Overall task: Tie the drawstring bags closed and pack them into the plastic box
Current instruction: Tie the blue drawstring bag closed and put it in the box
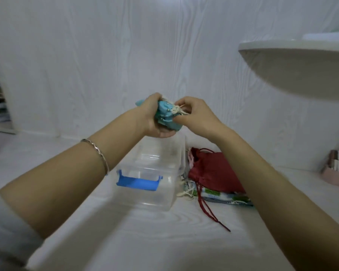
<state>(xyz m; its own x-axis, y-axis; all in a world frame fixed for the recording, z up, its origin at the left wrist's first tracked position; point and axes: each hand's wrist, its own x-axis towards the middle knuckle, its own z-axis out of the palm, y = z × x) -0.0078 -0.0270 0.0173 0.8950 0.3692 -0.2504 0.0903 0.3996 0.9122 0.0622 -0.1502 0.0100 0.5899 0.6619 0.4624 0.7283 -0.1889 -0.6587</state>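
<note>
I hold a small blue patterned drawstring bag (165, 114) up in the air above the clear plastic box (155, 173). My left hand (151, 118) grips the bunched bag from the left and below. My right hand (194, 116) pinches the bag's cream drawstring (177, 109) at its gathered mouth. The box stands open on the white table, with a blue latch (138, 182) on its near end, and looks to hold nothing. To the right of the box a dark red satin bag (213, 171) lies on top of a green and blue patterned bag (223, 196).
Red cords (209, 212) trail from the red bag toward me across the white table (164, 241). A white shelf (301, 63) juts out at the upper right. A pink tray with metal items (337, 169) sits at the right edge. A white wall stands behind.
</note>
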